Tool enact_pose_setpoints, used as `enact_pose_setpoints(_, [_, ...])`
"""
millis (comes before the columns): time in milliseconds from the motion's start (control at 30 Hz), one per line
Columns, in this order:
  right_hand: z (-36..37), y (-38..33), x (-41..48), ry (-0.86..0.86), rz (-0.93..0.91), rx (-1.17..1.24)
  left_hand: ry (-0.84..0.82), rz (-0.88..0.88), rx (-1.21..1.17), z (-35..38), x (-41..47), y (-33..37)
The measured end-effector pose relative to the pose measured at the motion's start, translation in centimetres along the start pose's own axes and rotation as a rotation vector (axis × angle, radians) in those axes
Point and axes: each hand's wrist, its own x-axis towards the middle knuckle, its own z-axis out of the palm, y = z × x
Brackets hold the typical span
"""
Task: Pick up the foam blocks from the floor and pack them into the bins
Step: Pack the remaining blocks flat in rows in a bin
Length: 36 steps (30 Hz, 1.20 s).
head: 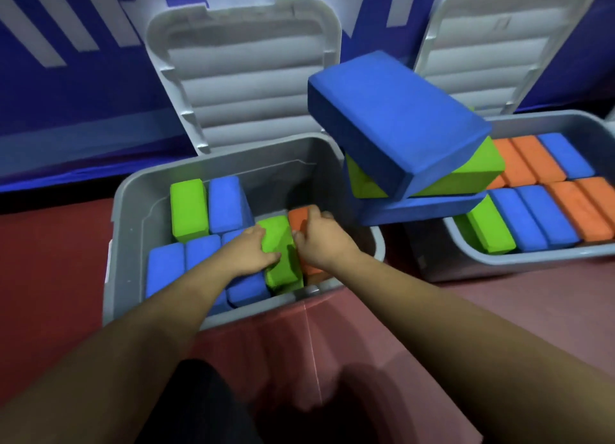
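Both my hands reach into the left grey bin [133, 210]. My left hand [254, 249] grips the left side of a green foam block [283, 260] standing on end in the front row. My right hand [316, 240] curls over its right side, against an orange block [299, 220]. Several blue blocks [166, 267] fill the front left, and a green block [188, 207] and a blue block [228, 205] stand behind. The right grey bin [532, 260] holds rows of orange, blue and green blocks.
A loose stack of a blue block [392, 117], a green block [476, 174] and another blue block [416, 207] rests across the gap between the two bins. Both lids [246, 70] stand open against a blue wall. The floor [50, 270] is red.
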Motion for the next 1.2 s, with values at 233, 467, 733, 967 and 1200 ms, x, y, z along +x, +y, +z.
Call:
enact_pose_setpoints(233, [-12.0,-2.2,-6.7,0.503,-0.388,0.067,0.297,-0.046,-0.978,-7.9,-1.3,9.7])
enact_pose_setpoints(467, [-18.0,3.7,-3.8,0.673,0.281,-0.121,0.029,-0.155,-1.241,-8.7,-1.8,18.4])
enact_pose_setpoints(733, [-19.1,0.7,-3.6,0.807,-0.097,0.182,0.313,-0.011,-1.587,-8.9,-1.2,18.4])
enact_pose_setpoints(967, [-15.9,-5.9,-0.9,0.496,-0.161,0.603,0.302,0.094,-1.824,-10.6,-1.0,11.8])
enact_pose_setpoints(1200, [-12.1,-8.6,3.0,0.519,-0.289,0.24,0.337,-0.052,-0.113,-4.4,2.0,-4.8])
